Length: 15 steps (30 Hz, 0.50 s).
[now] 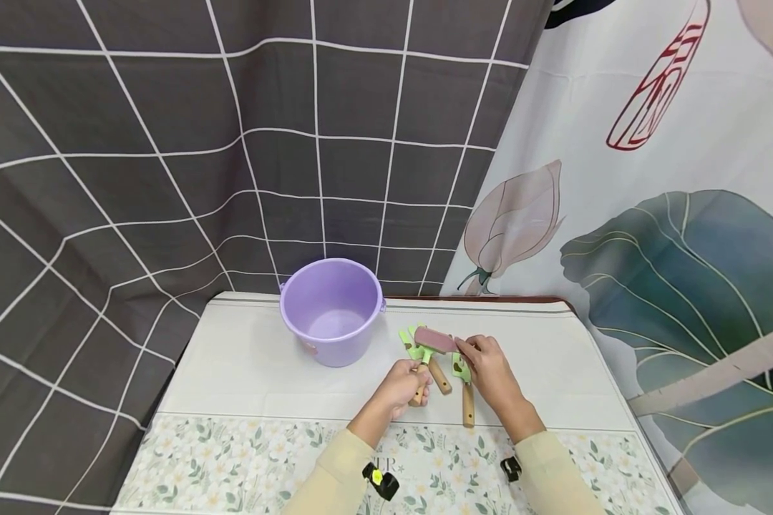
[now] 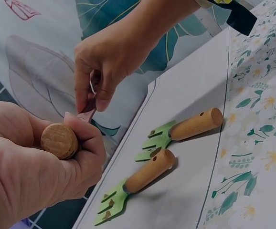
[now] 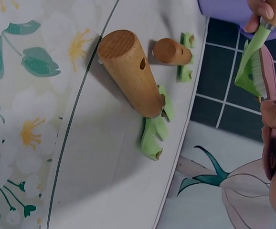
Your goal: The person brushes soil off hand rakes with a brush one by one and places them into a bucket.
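My left hand (image 1: 404, 386) grips the round wooden handle (image 2: 59, 141) of a small green garden trowel (image 3: 249, 64), held above the table. My right hand (image 1: 492, 368) pinches one end of a pink brush (image 1: 434, 339) with white bristles (image 3: 258, 71). Those bristles lie right against the trowel's green blade in the right wrist view. Below the hands, two small green hand forks with wooden handles lie on the table: one fork (image 1: 468, 404) under the right hand, the other fork (image 1: 440, 378) just right of the left hand. Brown marks show on their tines.
A purple bucket (image 1: 335, 352) stands upright at the back of the table, left of the hands. White cloth with a flowered front strip covers the table (image 1: 245, 379). A dark gridded curtain (image 1: 277, 164) and a white curtain with printed plants (image 1: 592, 86) hang behind.
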Tool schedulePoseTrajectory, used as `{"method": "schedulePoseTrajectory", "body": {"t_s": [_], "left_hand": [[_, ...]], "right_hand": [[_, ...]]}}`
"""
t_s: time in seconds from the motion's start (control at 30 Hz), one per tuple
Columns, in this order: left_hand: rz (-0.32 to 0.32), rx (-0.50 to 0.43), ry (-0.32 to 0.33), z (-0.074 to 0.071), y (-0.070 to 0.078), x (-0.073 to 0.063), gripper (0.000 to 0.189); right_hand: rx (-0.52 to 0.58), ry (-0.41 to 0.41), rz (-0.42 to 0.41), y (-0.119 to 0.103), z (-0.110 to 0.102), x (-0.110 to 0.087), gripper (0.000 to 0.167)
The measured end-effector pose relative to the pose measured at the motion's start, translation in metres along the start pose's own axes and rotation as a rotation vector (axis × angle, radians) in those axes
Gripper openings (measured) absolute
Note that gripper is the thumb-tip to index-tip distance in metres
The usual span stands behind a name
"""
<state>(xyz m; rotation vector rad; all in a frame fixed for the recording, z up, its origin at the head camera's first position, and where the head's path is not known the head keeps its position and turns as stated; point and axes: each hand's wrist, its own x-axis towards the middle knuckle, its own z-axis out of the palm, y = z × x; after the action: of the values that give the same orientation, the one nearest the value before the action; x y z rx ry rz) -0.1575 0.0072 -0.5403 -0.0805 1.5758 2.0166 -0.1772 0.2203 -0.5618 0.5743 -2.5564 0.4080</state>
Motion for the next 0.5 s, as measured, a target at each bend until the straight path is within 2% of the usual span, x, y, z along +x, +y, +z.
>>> {"method": "schedulePoseTrajectory", "body": {"t_s": [0.33, 0.5], "left_hand": [[-0.004, -0.013, 0.005, 0.0012, -0.0012, 0.0024, 0.045], [-0.011, -0.017, 0.009, 0.0018, -0.0004, 0.0031, 0.048]], "right_hand": [[0.011, 0.04, 0.019, 0.0008, -0.0004, -0.0007, 0.035], [0.019, 0.061, 0.049, 0.0008, -0.0009, -0.0008, 0.038]]}}
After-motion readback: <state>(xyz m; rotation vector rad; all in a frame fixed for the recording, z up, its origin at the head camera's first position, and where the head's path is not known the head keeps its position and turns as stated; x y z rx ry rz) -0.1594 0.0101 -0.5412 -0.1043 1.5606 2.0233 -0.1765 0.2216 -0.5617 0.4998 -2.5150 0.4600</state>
